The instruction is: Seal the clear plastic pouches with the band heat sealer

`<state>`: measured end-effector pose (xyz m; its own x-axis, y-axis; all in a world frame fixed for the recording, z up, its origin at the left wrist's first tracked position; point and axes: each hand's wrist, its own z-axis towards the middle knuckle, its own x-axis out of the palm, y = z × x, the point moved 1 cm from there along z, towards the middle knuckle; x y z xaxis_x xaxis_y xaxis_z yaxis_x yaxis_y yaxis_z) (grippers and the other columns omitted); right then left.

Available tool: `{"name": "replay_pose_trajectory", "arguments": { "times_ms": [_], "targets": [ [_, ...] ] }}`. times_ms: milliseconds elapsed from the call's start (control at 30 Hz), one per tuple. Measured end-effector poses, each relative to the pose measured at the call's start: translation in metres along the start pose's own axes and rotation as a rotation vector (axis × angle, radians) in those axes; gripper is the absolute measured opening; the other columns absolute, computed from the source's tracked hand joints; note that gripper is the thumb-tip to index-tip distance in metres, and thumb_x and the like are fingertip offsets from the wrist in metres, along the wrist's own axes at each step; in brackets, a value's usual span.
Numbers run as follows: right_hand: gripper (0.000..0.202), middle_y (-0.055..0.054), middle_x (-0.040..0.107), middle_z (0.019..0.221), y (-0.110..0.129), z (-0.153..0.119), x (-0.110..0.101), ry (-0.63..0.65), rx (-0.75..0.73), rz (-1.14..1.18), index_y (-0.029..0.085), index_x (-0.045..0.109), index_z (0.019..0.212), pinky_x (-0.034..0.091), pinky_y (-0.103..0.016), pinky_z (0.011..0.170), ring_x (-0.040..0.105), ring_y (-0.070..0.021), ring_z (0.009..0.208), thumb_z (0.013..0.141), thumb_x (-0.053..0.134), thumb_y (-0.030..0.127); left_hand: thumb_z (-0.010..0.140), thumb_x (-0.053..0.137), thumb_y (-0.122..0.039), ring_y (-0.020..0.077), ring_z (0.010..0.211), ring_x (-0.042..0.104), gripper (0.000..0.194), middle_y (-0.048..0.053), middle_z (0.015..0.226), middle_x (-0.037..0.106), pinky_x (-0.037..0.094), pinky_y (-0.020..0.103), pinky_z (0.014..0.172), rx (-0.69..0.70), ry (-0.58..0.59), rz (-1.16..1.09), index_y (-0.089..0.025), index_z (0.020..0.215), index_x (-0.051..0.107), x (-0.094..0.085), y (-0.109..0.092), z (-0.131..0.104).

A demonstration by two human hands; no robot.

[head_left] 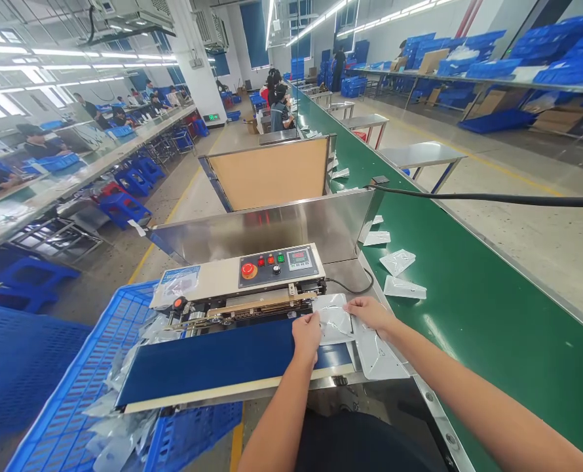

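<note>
Between my two hands a clear plastic pouch point(333, 318) is held flat at the right end of a band sealing machine point(223, 278). My left hand point(306, 333) pinches its left edge, above the machine's blue belt point(213, 360). At the pouch's upper right corner, my right hand point(370, 312) has its fingers closed on the edge. The pouch's top side lies by the sealer's inlet; whether it has entered cannot be made out. Under my right wrist another clear pouch point(377, 354) rests on the metal tabletop. What is inside the pouches is unclear.
A green conveyor point(468, 295) runs along the right with several pouches point(404, 287) on it. A blue crate point(85, 367) at the belt's left end holds many pouches. Behind the sealer stands a metal panel point(272, 226). A black cable point(492, 196) crosses over the conveyor.
</note>
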<state>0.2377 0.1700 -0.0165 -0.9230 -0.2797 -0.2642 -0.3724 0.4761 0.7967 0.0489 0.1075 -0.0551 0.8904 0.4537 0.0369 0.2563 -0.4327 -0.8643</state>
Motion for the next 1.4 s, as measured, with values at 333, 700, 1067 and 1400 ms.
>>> {"name": "replay_pose_trajectory", "arguments": {
  "times_ms": [333,700,1067,1400],
  "targets": [
    [0.038,-0.003,0.075,0.079,0.015,-0.012,0.037,0.003,-0.205,0.000,0.020,0.078,0.091,0.049,-0.029,0.068,0.065,-0.0186,0.074,0.073,0.083,0.052,0.081,0.077,-0.059,0.0293,0.103,0.074,0.050,0.014,0.110,0.080,0.058,0.035,0.087,0.267,-0.360,0.078,-0.017,0.106,0.083,-0.100,-0.012,-0.027],
    [0.059,-0.006,0.073,0.092,0.040,-0.076,0.037,-0.008,-0.553,0.334,0.022,0.075,0.119,0.055,-0.031,0.071,0.065,-0.0203,0.081,0.081,0.081,0.067,0.096,0.063,-0.068,0.0177,0.073,0.058,0.059,0.005,0.078,0.070,0.049,0.028,0.070,0.328,0.320,-0.021,-0.013,0.090,0.081,-0.011,-0.023,-0.085],
    [0.060,-0.004,0.069,0.074,-0.004,-0.080,0.009,0.002,-0.311,0.225,0.019,0.078,0.087,0.050,-0.030,0.066,0.058,-0.0169,0.068,0.072,0.083,0.077,0.092,0.062,-0.074,0.0149,0.065,0.042,0.064,0.002,0.067,0.057,0.037,0.026,0.062,0.344,0.313,0.028,-0.014,0.077,0.076,0.001,-0.034,-0.067],
    [0.060,-0.004,0.069,0.077,-0.031,-0.063,-0.012,-0.219,-0.188,0.364,0.018,0.073,0.084,0.051,-0.030,0.065,0.059,-0.0171,0.069,0.067,0.088,0.074,0.090,0.062,-0.071,0.0160,0.064,0.045,0.061,0.003,0.066,0.061,0.036,0.027,0.058,0.264,0.222,0.160,-0.014,0.075,0.077,0.016,-0.019,-0.045]
  ]
}}
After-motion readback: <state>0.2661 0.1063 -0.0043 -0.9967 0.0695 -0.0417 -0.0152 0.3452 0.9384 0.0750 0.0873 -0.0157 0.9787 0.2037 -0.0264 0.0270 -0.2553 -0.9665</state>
